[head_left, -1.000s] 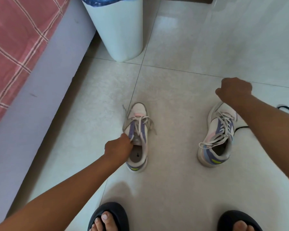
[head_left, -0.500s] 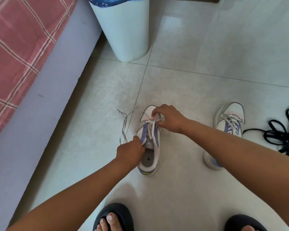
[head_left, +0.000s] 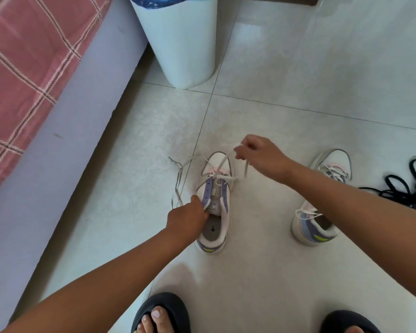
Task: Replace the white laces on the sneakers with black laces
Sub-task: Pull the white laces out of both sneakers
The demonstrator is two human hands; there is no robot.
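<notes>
Pale glossy floor tiles with thin dark grout lines reflect soft daylight. On the left stands a bed with a grey side and a pink checked cover. A white bin with a blue liner stands near its corner.

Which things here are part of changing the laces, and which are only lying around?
Part of the job:
- left sneaker, held by the left hand
- white lace, pinched by the right hand
- right sneaker
- black laces

Only lying around:
- white bin
- checked bed cover
- dark slippers
</notes>
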